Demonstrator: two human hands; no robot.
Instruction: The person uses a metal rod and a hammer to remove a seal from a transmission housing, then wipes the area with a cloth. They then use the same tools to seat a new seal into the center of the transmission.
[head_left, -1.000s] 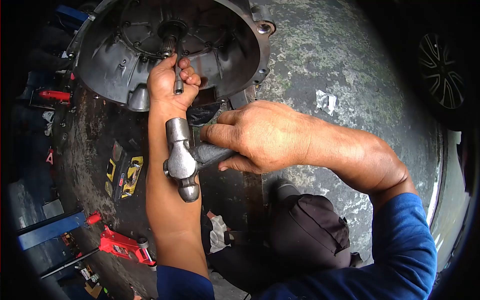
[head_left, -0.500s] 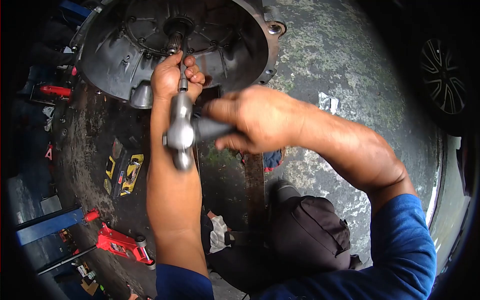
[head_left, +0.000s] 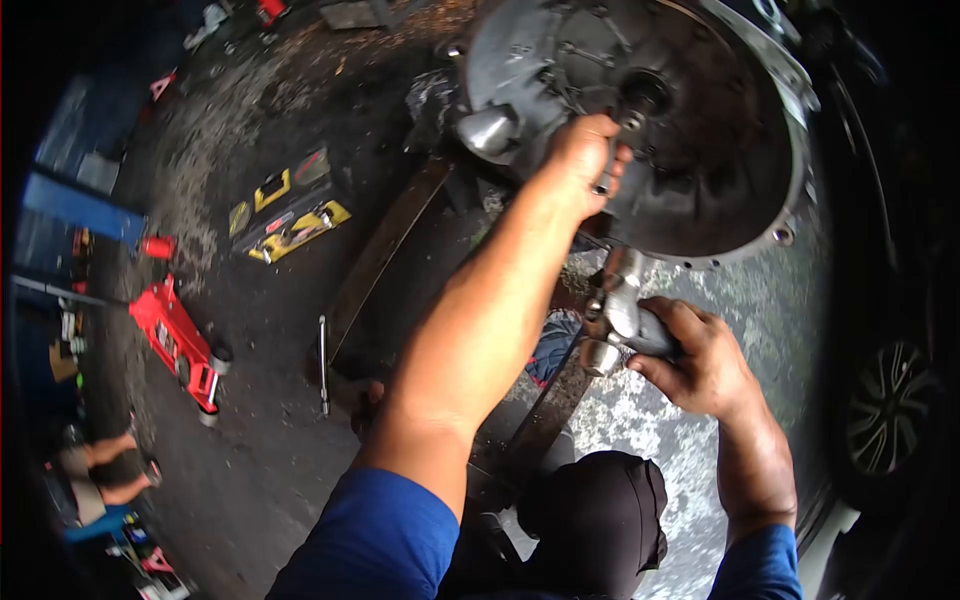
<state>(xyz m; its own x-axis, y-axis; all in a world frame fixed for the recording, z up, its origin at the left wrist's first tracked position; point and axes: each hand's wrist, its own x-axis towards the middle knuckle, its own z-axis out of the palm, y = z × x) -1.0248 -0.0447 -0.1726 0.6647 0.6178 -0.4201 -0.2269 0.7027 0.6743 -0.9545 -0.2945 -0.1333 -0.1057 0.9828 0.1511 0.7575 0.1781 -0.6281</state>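
My left hand (head_left: 588,155) is closed around a slim metal bar (head_left: 603,176), whose near end sticks out below the fingers. The bar lies beside the shaft (head_left: 633,120) at the centre of a big grey bell housing (head_left: 715,215); where its far end rests is hidden. Lower right, my right hand (head_left: 700,362) grips the dark handle of a hammer with a shiny steel head (head_left: 622,305). The head is blurred and sits apart from the bar, below the housing's rim.
On the floor to the left are a yellow-and-black toolbox (head_left: 290,218), a red floor jack (head_left: 175,340) and a long wrench (head_left: 323,365). A cloth (head_left: 555,345) lies beneath my arms. Another person (head_left: 95,475) is at lower left; a car wheel (head_left: 885,410) stands right.
The view has swung, so the housing now appears further right. The hammer has drawn back from the bar's near end. My left hand still holds the bar.
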